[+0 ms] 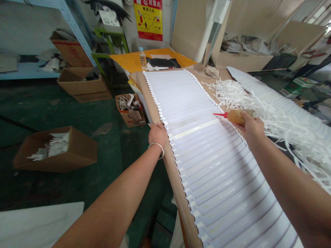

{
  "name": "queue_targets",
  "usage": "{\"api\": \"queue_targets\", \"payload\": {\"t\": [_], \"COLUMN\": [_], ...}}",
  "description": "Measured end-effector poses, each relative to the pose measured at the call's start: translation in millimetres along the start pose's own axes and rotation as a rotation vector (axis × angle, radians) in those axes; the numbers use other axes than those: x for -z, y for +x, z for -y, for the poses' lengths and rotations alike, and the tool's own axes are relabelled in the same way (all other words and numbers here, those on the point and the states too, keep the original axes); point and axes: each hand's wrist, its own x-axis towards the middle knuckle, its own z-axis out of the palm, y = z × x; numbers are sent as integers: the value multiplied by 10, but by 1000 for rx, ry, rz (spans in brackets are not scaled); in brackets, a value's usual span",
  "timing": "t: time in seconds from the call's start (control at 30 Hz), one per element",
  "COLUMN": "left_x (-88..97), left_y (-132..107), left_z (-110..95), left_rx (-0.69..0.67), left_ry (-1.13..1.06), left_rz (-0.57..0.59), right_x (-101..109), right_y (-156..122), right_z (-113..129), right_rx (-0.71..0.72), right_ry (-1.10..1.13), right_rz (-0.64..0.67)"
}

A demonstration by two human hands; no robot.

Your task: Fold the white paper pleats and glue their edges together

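Note:
My right hand (252, 126) is closed around a glue bottle (234, 117) with amber contents and a long red nozzle. The nozzle tip points left, over a long row of overlapping white strips (219, 162). Near the tip, one strip carries a pale yellowish band (195, 128). At the left edge of the row, my left hand (157, 133) is closed, its fingers curled by the table edge. A small pale bit shows beside those fingers; what they hold is mostly hidden. White tabs line both sides of the row.
Loose white paper strips (274, 120) are heaped on the right, beside another row of white sheets (261, 86). A water bottle (142, 58) stands at the table's far end. Cardboard boxes (82, 151) with scraps sit on the green floor at left.

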Motion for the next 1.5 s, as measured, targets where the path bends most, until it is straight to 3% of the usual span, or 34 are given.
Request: {"api": "queue_targets", "payload": {"t": [0.27,0.47,1.07,1.17,1.37,1.43,1.5], "left_x": [18,-10,-15,-8,6,12,17], "left_y": [-20,-14,-10,-22,-27,-24,-21], "left_z": [-13,-3,4,-3,-4,-3,-1], "left_rx": [15,9,12,16,10,7,5], "left_ry": [-13,-20,-40,-36,-30,-31,-33], "left_rz": [23,17,33,26,29,31,31], "right_x": [-183,-315,-804,-747,-261,-75,53], "right_y": [-518,-737,-1560,-1587,-1226,-987,-728], "right_z": [81,54,-136,-77,221,303,361], "right_rx": [65,57,60,239,979,1062,986], "right_ry": [-2,-35,-136,-280,-737,-805,-759], "right_rz": [114,240,380,419,424,365,186]}}
